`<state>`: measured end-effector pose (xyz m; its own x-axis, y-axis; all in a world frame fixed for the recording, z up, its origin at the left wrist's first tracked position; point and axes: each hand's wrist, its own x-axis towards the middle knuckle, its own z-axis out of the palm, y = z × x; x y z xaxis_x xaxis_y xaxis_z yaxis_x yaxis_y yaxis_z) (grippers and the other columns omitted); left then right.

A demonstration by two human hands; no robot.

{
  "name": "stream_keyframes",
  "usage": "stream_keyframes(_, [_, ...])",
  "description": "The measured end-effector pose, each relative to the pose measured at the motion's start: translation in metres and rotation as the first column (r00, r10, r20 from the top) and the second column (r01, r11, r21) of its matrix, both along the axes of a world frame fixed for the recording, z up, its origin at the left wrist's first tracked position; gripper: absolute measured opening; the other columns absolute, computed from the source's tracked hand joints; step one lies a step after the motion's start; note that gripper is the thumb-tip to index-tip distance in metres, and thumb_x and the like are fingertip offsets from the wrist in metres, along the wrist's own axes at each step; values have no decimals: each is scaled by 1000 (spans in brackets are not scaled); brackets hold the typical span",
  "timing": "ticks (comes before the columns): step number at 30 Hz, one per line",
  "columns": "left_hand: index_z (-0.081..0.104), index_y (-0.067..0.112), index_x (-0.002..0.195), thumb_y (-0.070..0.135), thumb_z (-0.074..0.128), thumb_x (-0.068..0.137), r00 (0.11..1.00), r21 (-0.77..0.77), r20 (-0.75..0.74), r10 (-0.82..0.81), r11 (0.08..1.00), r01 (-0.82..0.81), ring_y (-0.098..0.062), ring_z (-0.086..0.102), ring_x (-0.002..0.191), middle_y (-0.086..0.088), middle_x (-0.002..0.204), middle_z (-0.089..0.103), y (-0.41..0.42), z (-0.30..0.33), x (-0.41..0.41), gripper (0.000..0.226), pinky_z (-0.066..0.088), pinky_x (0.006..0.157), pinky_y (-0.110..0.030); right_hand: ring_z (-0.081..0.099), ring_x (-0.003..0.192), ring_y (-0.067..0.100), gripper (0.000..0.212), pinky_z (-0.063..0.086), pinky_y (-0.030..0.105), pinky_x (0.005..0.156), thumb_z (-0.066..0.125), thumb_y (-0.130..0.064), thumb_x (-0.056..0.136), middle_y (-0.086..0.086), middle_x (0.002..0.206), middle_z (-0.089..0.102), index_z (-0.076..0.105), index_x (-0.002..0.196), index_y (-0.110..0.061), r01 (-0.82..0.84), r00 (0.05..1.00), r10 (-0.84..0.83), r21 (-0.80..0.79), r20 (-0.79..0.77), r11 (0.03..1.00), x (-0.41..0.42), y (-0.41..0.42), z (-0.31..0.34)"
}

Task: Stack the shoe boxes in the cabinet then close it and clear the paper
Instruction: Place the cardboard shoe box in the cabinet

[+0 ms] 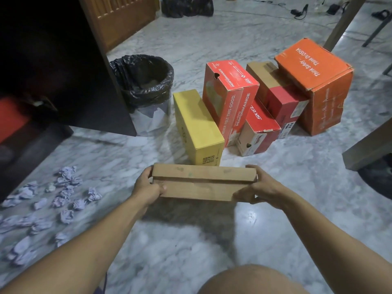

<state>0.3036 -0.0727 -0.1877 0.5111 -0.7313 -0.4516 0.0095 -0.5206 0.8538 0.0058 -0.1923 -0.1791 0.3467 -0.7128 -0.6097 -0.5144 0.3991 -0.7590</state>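
**A brown box held at both ends, the cabinet open to the left**

Head view: the person holds a plain brown cardboard shoe box (203, 182) level above the marble floor (265, 240), one hand at each short end. The left hand (148, 186) curls round the left end, its thumb on the near face and its fingers wrapped behind. The right hand (257, 187) grips the right end the same way. A grip at both ends probably keeps the lid shut and the box flat for sliding onto a shelf.

The dark cabinet (53, 60) stands at the left, its door (101, 85) swung open toward the camera; something red shows low inside, though the interior is too dark to read. The held box is well apart from it, so the placing is not yet done.

Beyond the hands the other boxes wait on the floor, packed against one another: a yellow box (197, 126) nearest, a red Skechers Performance box (229, 98) standing on end, a lower red and white box (258, 132), a dark red box (284, 107) with a brown one behind it, and a large orange box (318, 81) at the far right. Grouped so, each is within easy reach.

A bin lined with a black bag (146, 90) stands between the cabinet door and the yellow box. Crumpled pale paper balls (63, 198) lie scattered on the floor at the left, near the cabinet foot, handy for the bin once the stacking ends.
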Motion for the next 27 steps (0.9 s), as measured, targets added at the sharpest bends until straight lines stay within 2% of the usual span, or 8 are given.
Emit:
stream_keyframes(3, [58, 22, 123, -5, 65, 79, 997, -41, -78, 18, 999, -21, -19, 59, 96, -2, 112, 65, 3, 3, 12, 52, 48, 66, -24, 60, 106, 32, 97, 61, 49, 72, 89, -11, 57, 12, 123, 48, 33, 135, -26, 86, 993, -84, -32, 79, 996, 18, 29, -13])
stream_keyframes(5, [56, 22, 122, 25, 72, 80, 970, -35, -238, 50, 998, -60, -17, 60, 96, -3, 116, 65, 5, 6, 16, 45, 47, 72, -28, 61, 102, 31, 90, 60, 41, 59, 93, -32, 52, 6, 124, 39, 42, 127, -31, 133, 990, -127, -91, 65, 987, 26, 48, -18])
stream_keyframes(7, [43, 24, 134, 60, 71, 71, 967, 64, -254, 38, 998, -22, -18, 51, 116, 4, 129, 55, 8, 0, 23, 78, 42, 90, -34, 63, 97, 28, 76, 59, 38, 61, 87, -55, 53, 1, 124, 39, 50, 115, -32, 174, 981, -170, -42, 95, 984, 32, 61, -23])
stream_keyframes(9, [29, 24, 143, 72, 70, 60, 988, 178, -141, 57, 983, -31, -22, 41, 129, 5, 137, 45, 12, -9, 26, 104, 35, 103, -38, 62, 94, 26, 66, 58, 44, 75, 73, -69, 61, 0, 121, 51, 53, 109, -28, 186, 976, -190, 47, 107, 981, 35, 66, -26])
stream_keyframes(13, [26, 14, 144, 44, 73, 80, 966, 203, -156, 207, 964, -174, -26, 47, 127, -1, 139, 48, 17, -28, 32, 84, 41, 97, -39, 63, 103, 27, 42, 60, 51, 74, 64, -37, 89, 4, 121, 55, 43, 125, -27, 226, 972, -228, 37, 51, 973, 35, 65, -28])
stream_keyframes(17, [49, 7, 130, 16, 70, 86, 925, 202, -143, 353, 925, -322, -29, 56, 111, -10, 132, 56, 25, -36, 27, 50, 52, 80, -42, 68, 96, 35, 53, 61, 48, 60, 64, -5, 87, 18, 108, 61, 38, 128, -27, 195, 978, -198, 53, 61, 979, 41, 70, -37])
stream_keyframes(22, [45, 6, 133, 2, 57, 92, 863, 274, -384, 329, 933, -233, -26, 35, 135, -6, 139, 45, 35, -34, 9, 43, 38, 106, -48, 65, 92, 29, 47, 61, 46, 67, 71, -11, 82, 15, 115, 58, 51, 122, -24, 97, 989, -114, -167, -98, 981, 48, 63, -50])
stream_keyframes(27, [40, 9, 138, 9, 67, 86, 900, 329, -356, 251, 935, -131, -36, 37, 133, -11, 141, 42, 53, -39, -5, 59, 50, 88, -49, 49, 121, 30, 99, 49, 38, 85, 86, -9, 69, -3, 139, 38, 30, 149, -27, -161, 984, 151, -105, -99, 981, 51, 49, -54])
